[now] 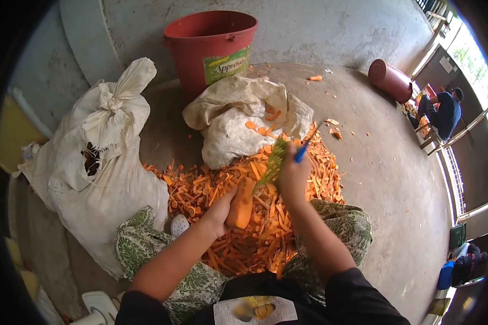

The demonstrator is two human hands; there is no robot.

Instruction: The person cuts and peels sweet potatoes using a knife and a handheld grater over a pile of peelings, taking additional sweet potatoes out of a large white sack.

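Observation:
My left hand (220, 212) is closed around a thick orange carrot (241, 206), held upright above a heap of carrot peelings and pieces (244, 250). My right hand (295, 176) grips what looks like a knife. Its blue handle (301, 153) shows at the top of the fist. A blurred yellow-green patterned strip (271, 164), apparently its blade, slants down beside the carrot's upper end; whether it touches the carrot I cannot tell. The orange heap lies between my legs, covered in green-patterned cloth (141, 238).
A whitish sack (246, 116) slumps behind the heap. To the left stands a full, tied sack (100, 200). Against the wall is a red bucket (184, 62). A dark red bin (389, 80) lies tipped over at the far right, near a seated person (445, 115).

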